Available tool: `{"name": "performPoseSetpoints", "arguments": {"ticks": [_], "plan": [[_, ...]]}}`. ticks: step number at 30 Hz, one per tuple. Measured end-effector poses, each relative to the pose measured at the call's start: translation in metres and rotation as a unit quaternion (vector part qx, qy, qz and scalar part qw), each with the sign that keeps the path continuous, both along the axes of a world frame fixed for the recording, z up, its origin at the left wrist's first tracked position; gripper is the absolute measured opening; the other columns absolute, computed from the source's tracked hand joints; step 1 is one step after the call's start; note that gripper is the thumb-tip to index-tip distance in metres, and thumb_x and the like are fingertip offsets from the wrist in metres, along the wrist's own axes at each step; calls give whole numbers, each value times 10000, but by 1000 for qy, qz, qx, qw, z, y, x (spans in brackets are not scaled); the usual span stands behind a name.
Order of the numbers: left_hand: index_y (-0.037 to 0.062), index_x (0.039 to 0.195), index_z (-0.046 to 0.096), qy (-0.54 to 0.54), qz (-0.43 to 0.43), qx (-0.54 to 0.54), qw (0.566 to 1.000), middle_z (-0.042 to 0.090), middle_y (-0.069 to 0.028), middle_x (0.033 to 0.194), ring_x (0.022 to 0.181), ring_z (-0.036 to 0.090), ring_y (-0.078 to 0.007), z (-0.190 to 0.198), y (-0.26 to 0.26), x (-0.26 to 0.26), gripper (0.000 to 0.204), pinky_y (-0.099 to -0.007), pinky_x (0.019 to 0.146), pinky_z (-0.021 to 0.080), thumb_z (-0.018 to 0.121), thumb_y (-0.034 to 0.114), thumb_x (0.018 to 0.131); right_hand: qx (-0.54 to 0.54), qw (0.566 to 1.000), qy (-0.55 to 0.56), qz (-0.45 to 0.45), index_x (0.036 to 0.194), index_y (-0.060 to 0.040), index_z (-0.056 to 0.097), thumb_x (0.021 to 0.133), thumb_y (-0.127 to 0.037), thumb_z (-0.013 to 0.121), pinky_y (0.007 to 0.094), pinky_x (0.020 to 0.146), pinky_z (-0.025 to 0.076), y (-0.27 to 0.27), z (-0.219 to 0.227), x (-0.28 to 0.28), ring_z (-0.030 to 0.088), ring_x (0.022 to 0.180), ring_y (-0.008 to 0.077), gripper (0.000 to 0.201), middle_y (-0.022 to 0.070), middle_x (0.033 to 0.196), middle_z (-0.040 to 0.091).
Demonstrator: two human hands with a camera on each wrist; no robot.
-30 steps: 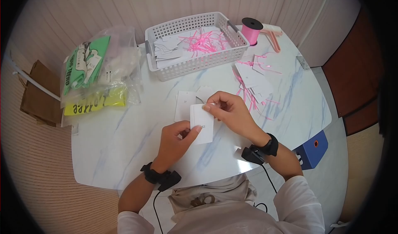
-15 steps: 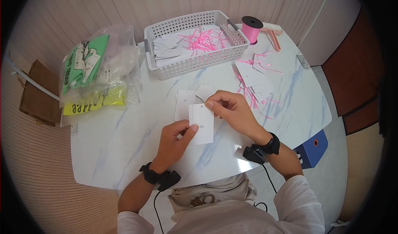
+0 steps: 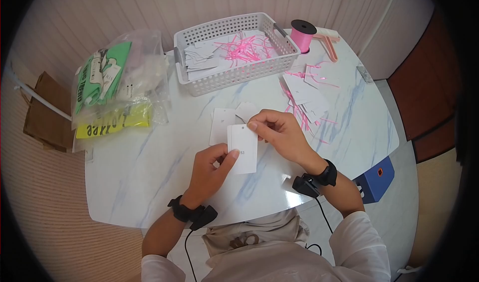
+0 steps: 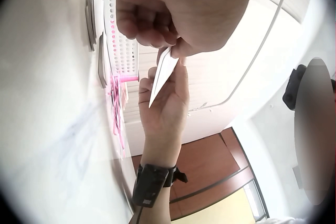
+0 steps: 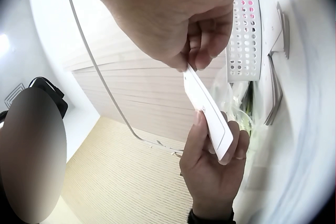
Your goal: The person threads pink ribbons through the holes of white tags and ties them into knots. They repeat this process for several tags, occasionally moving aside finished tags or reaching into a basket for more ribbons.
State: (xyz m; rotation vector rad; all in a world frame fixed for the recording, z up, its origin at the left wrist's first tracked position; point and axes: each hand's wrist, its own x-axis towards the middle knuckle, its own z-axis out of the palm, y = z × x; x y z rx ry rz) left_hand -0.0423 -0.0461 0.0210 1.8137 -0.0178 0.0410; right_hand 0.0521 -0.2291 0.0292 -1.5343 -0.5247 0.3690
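A small stack of white card tags (image 3: 245, 163) is held upright between both hands over the table; the front one has a small hole near its top and a printed number. My left hand (image 3: 208, 171) pinches the lower left part, thumb on the front face. At the upper right corner, beside the hole, my right hand (image 3: 282, 135) grips between thumb and curled fingers. The right wrist view shows the tags (image 5: 208, 109) tilted, the left hand's fingers behind them. More white tags (image 3: 220, 125) lie just beyond the hands.
A white perforated basket (image 3: 244, 77) at the back holds tags and pink ribbons. Right of it stand a pink ribbon spool (image 3: 301, 38) and a pink-handled tool (image 3: 329, 50). Ribboned tags (image 3: 312, 105) lie at the right. Plastic bags (image 3: 142, 82) rest at the left.
The right thumb has shifted slightly off the top of the front tag, so its hole now shows. The tags have turned slightly; both hands keep their hold.
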Motion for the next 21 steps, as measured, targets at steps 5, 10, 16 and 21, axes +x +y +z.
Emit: {"name": "performPoseSetpoints", "arguments": {"ticks": [5,10,16,21], "plan": [[-10,757,604,-5,4,2,1000,540,-9,606,568,448,-57,-2,0,0,227,-229,534,375,597,162,906,2,1000,-8,-2,934,-10,677,918,-194,613,208,602,413,0,0,0,533,673,53,195,2,801,649],[-8,768,599,-11,0,3,1000,537,-7,610,567,445,-57,-3,-1,0,220,-232,531,376,597,162,907,-2,1000,-13,-2,933,-12,679,916,-195,617,208,598,406,0,-1,1,527,669,52,194,1,797,648],[-7,784,605,-14,2,-1,1000,534,-3,615,565,442,-56,1,-3,0,193,-226,533,378,600,146,902,-6,1000,-15,-5,931,-12,680,916,-196,617,213,600,407,0,0,0,522,667,54,195,2,794,646],[-5,787,607,-25,-4,12,1000,528,0,614,565,443,-55,-5,-1,1,180,-224,534,380,608,138,896,-7,1000,-19,-5,930,-9,680,917,-196,616,217,605,409,0,0,0,522,673,58,198,5,795,645]]}}
